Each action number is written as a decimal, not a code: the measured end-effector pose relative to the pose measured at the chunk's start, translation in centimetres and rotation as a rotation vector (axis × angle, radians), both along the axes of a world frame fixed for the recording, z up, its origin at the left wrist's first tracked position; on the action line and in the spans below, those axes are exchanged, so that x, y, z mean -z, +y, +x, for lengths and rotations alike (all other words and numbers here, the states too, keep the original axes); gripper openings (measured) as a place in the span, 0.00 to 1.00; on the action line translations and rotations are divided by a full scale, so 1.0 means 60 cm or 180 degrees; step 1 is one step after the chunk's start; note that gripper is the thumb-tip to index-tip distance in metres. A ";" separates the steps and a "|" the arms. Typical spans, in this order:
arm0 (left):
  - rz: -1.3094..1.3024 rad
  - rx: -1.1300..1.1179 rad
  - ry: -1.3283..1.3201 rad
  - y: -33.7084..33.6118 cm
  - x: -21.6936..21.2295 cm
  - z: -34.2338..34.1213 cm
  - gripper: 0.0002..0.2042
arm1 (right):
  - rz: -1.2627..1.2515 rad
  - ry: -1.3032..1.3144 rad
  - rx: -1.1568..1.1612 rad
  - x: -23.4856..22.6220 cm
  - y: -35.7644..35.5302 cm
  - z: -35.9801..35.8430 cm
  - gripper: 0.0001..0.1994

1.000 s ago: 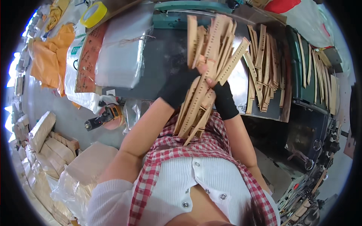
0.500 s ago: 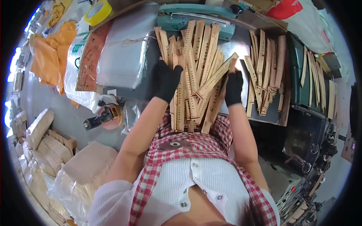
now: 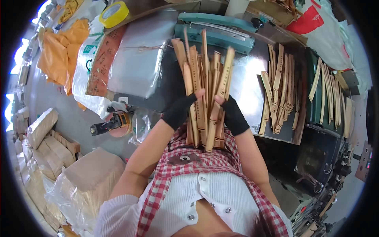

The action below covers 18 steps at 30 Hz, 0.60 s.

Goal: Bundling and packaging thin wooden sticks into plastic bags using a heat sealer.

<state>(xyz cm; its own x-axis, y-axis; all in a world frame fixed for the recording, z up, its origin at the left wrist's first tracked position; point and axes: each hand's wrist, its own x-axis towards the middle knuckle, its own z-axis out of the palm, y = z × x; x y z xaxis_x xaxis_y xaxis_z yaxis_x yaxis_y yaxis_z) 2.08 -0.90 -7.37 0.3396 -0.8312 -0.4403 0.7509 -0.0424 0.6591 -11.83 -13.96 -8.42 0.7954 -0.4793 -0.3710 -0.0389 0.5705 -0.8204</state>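
Between my two hands is a loose bundle of long, narrow tan strips (image 3: 201,112) with dark print along them. They stand roughly lengthwise, their far ends fanned out and their near ends close to my checked apron. My left hand (image 3: 181,109), in a black fingerless glove, closes on the bundle's left side with the thumb on top. On the other side my right hand (image 3: 233,114), gloved alike, grips it with the thumb pressed over the strips. The fingers beneath are mostly hidden. More such strips (image 3: 279,89) lie in a pile on the dark table to the right.
Beyond the bundle sits a teal bar-shaped device (image 3: 215,33). Clear plastic bags (image 3: 136,59) lie stacked at left, near a yellow tape roll (image 3: 114,15). A dark green surface (image 3: 314,96) at right carries more strips. A black-and-yellow tool (image 3: 112,123) is left of my forearm.
The spread strips have been drawn together into a narrower bundle and raised off the table. Both hands have moved nearer to me and closer to each other.
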 end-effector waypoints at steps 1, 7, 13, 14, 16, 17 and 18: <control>0.0170 -0.0075 -0.0309 -0.013 0.002 0.003 0.25 | -0.0084 0.0060 -0.0053 -0.032 0.003 0.017 0.24; -0.0373 -0.0903 -0.1532 -0.043 -0.035 -0.043 0.31 | -0.1073 -0.0491 -0.0498 -0.064 -0.037 0.030 0.37; -0.0820 -0.0408 -0.2239 -0.075 -0.147 0.000 0.50 | -0.1738 -0.0595 -0.0751 -0.159 -0.093 0.010 0.35; -0.0882 -0.0403 -0.3505 -0.091 -0.169 0.008 0.54 | -0.2541 -0.0763 -0.0375 -0.117 -0.112 0.003 0.35; -0.1188 -0.0316 -0.4745 -0.102 -0.172 0.042 0.66 | -0.3616 -0.0188 -0.1138 -0.108 -0.152 0.013 0.48; -0.1193 -0.0293 -0.4730 -0.107 -0.173 0.038 0.66 | -0.2974 -0.0930 -0.0691 -0.150 -0.135 0.037 0.59; -0.1544 -0.0302 -0.3487 -0.112 -0.178 0.028 0.68 | -0.2292 -0.1638 -0.0239 -0.189 -0.120 0.052 0.72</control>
